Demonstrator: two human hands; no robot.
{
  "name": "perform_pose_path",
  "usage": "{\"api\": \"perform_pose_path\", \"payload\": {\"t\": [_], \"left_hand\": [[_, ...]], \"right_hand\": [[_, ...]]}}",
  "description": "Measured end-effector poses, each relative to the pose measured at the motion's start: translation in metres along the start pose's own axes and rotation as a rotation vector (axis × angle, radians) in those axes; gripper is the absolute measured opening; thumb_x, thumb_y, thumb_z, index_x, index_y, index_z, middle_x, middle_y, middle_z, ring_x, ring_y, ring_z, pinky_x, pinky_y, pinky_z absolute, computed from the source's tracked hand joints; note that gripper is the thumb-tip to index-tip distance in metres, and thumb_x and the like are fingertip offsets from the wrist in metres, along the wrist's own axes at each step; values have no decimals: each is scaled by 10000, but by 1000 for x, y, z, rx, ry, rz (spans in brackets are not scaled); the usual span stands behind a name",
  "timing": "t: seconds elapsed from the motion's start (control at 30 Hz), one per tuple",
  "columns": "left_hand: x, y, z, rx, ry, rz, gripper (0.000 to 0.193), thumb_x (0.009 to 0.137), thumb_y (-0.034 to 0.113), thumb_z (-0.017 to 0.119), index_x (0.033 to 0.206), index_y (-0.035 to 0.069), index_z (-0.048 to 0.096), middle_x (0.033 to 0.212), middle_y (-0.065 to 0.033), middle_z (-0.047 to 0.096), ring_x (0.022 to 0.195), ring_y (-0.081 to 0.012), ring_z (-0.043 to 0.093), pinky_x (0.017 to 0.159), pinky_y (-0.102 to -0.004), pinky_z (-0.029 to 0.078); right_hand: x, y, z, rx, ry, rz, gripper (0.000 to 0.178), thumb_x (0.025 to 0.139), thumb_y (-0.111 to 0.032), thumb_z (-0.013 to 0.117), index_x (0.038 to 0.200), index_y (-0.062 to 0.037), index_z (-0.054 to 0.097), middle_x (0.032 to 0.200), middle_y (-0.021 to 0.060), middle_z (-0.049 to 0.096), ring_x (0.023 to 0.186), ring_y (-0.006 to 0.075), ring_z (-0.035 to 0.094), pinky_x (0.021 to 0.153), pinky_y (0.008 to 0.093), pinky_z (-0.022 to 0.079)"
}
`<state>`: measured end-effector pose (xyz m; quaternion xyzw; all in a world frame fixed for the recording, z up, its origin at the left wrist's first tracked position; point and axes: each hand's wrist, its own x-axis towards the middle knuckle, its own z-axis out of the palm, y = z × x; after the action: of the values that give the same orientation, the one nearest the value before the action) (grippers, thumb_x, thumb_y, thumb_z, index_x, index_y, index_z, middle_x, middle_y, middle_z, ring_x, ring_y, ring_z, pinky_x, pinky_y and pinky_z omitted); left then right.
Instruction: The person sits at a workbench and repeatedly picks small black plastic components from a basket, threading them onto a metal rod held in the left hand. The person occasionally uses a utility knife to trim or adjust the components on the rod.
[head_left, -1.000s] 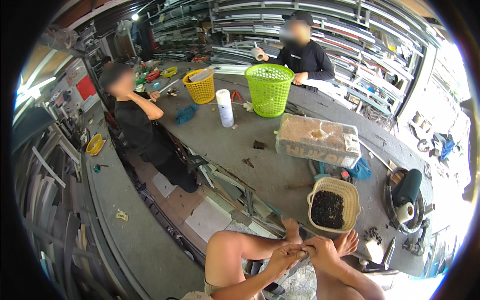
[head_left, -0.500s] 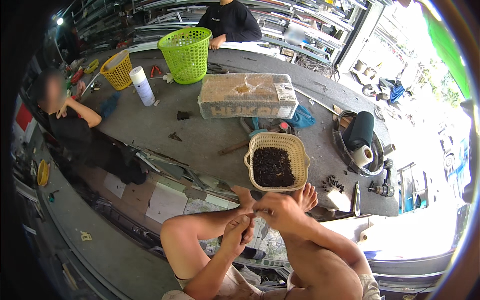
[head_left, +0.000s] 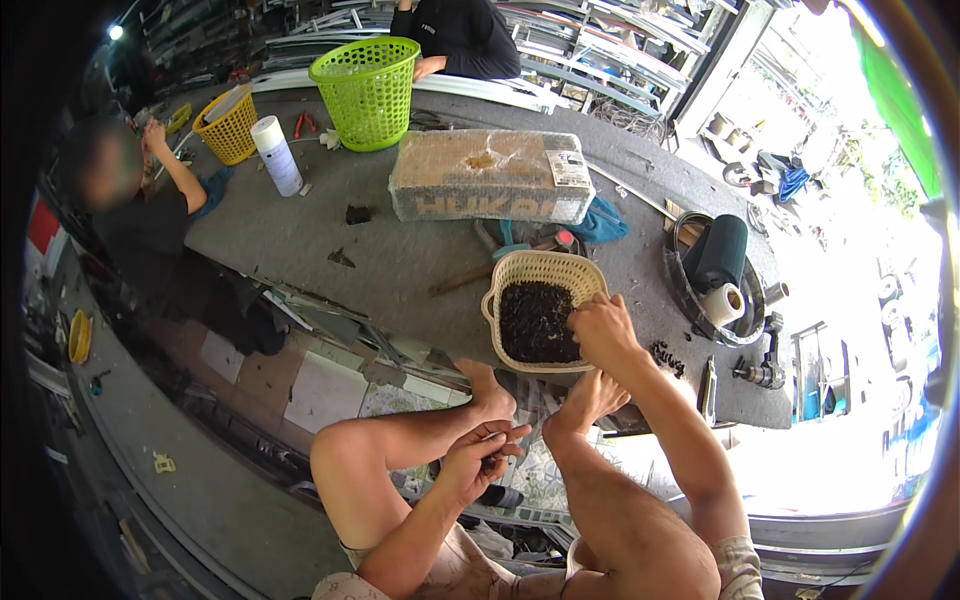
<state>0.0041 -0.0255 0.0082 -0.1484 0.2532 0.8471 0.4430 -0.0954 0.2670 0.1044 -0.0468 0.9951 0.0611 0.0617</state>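
Observation:
A cream woven plastic basket (head_left: 494, 318) stands at the table's near edge, holding a heap of small black pieces (head_left: 535, 315). My right hand (head_left: 604, 330) reaches over the basket's right rim, its fingers bent and pinched down at the heap. Whatever is between those fingertips is hidden. Lower down, between my raised knees, my left hand (head_left: 478, 466) is held with curled fingers. Something small and dark shows inside it, too small to name.
Beyond the basket lie a hammer (head_left: 460, 283), a blue cloth (head_left: 602, 222) and a wrapped cardboard box (head_left: 488, 178). Loose black pieces (head_left: 667, 356), a utility knife (head_left: 710, 390) and a drill (head_left: 768, 365) are at right. Two people in black stand around the table, near a green basket (head_left: 366, 100).
My right hand has left my left hand and moved up and forward to the basket. My left hand stays between my knees, its fingers slightly looser. The person at left has raised their hands.

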Motion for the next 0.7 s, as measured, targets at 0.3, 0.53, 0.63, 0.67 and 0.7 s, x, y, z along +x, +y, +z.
{"api": "perform_pose_path", "payload": {"t": [0.3,0.53,0.63,0.67,0.7], "left_hand": [[1,-11,-13,45,-104,72,196,1076,234,629,1097,46,679,1123,-154,760,876,-145,758,423,-176,387],[-5,2,7,43,116,-23,263,1075,192,618,1263,11,654,1174,-147,752,957,-183,767,444,-194,428],[-5,7,12,37,79,35,314,1084,232,606,1292,-2,625,1177,-148,752,911,-174,760,445,-194,438],[-5,7,11,74,64,74,327,1092,252,595,1293,-5,615,1176,-151,753,886,-168,756,443,-194,438],[-4,7,9,54,47,60,336,1095,283,588,1272,-1,619,1161,-150,754,850,-159,743,437,-193,429]], "right_hand": [[12,-10,16,-38,-108,-21,89,760,-132,761,828,-118,816,880,115,782,1003,286,711,972,453,412],[2,-12,7,93,135,-40,130,702,-160,777,805,-80,770,870,134,772,989,316,715,954,466,470],[-6,-21,-11,462,274,47,152,712,-155,775,816,-47,747,819,153,754,847,340,733,818,449,552],[-11,-25,-19,609,297,87,157,717,-151,775,819,-37,740,794,159,747,780,347,739,757,436,583],[-17,-31,-27,697,268,139,144,744,-122,789,832,-19,739,770,151,750,702,287,752,663,382,596]]}}
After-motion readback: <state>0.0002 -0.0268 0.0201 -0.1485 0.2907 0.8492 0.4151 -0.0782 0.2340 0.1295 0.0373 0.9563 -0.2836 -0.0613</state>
